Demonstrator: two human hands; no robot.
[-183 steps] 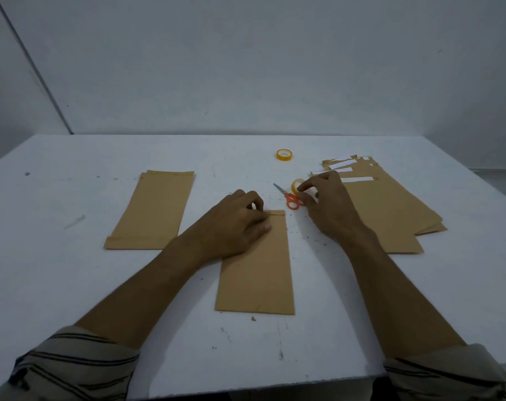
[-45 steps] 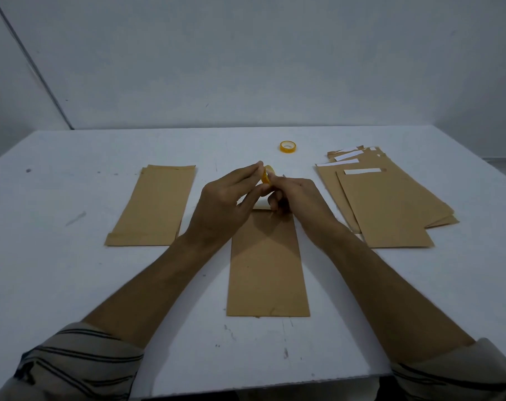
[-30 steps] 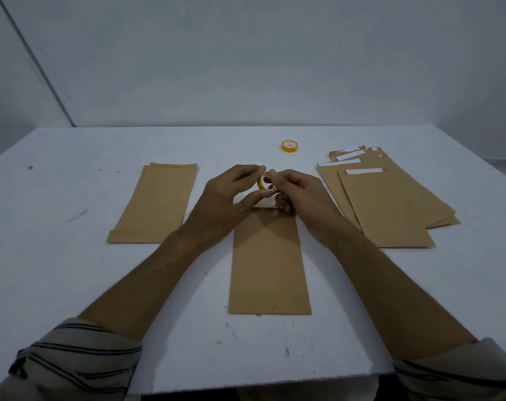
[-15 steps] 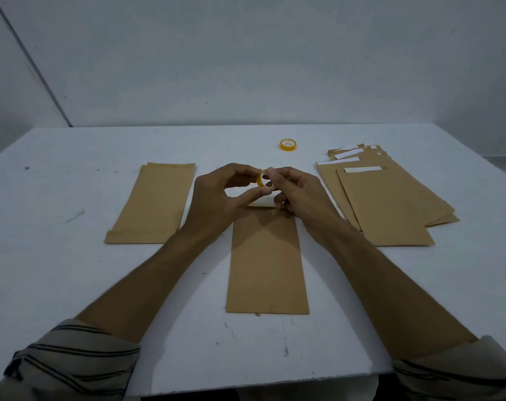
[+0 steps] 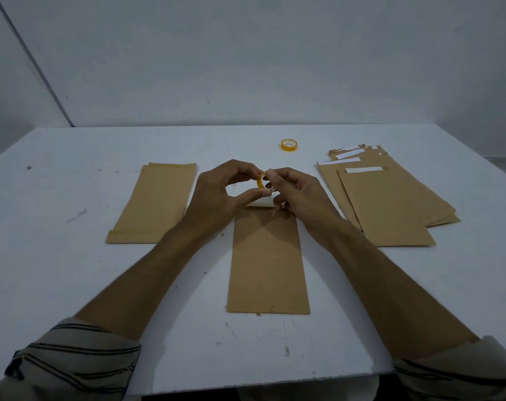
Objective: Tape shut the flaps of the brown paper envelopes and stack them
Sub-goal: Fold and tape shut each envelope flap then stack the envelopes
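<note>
A brown paper envelope [image 5: 267, 261] lies lengthwise in front of me, its far end with a pale flap half hidden under my hands. Above that end I hold a small yellow tape roll [image 5: 260, 180]. My left hand [image 5: 222, 195] pinches the roll between thumb and fingers. My right hand [image 5: 298, 192] pinches at the roll's right edge with thumb and forefinger. Whether a tape end is pulled out, I cannot tell. A stack of brown envelopes [image 5: 153, 204] lies at the left. A fanned pile of envelopes with white strips [image 5: 390, 198] lies at the right.
A second yellow tape roll [image 5: 289, 145] sits further back on the white table [image 5: 57, 270]. The table's front edge runs just before my striped sleeves. A grey wall rises behind the table's far edge. The scissors seen earlier are hidden.
Since six seconds ago my right hand picked the tape roll up and both hands lifted it over the envelope's flap end. In the last second the fingers only shifted slightly on the roll.
</note>
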